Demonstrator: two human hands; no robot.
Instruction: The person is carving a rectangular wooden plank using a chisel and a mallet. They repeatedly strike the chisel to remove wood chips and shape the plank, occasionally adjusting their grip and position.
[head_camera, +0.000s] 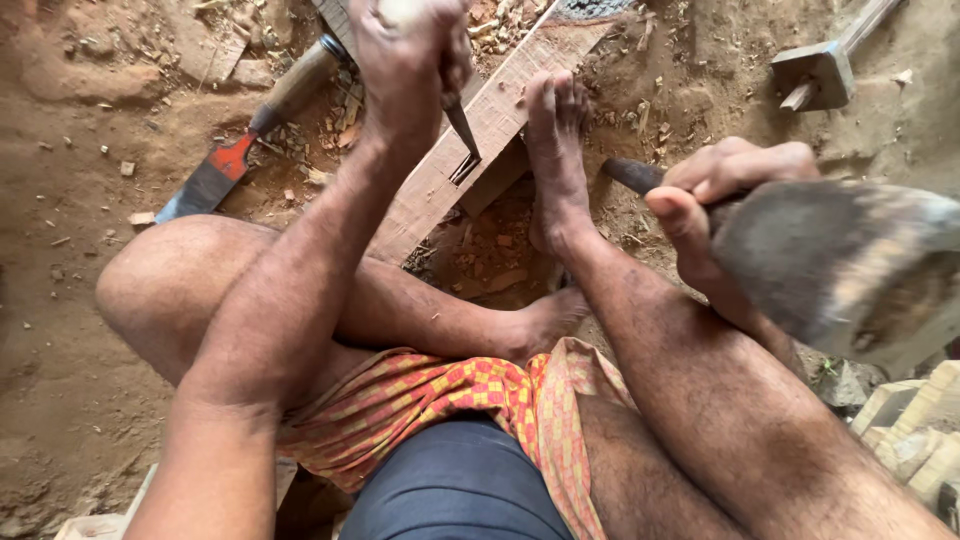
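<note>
My left hand (410, 62) grips a chisel (462, 128) upright, its metal tip set into a cut in a long wooden plank (500, 110) that lies on the dirt ground. My right hand (725, 190) holds a heavy mallet (850, 265) by its dark handle, raised close to the camera and blurred. My right foot (555, 150) presses on the plank beside the chisel. My left leg is folded under, its foot (545, 315) near the plank's lower end.
A broad chisel with a red band and wooden handle (250, 135) lies on the ground at upper left. Another wooden mallet (825, 65) rests at upper right. Wood chips litter the dirt. Pale wood blocks (915, 430) sit at the lower right.
</note>
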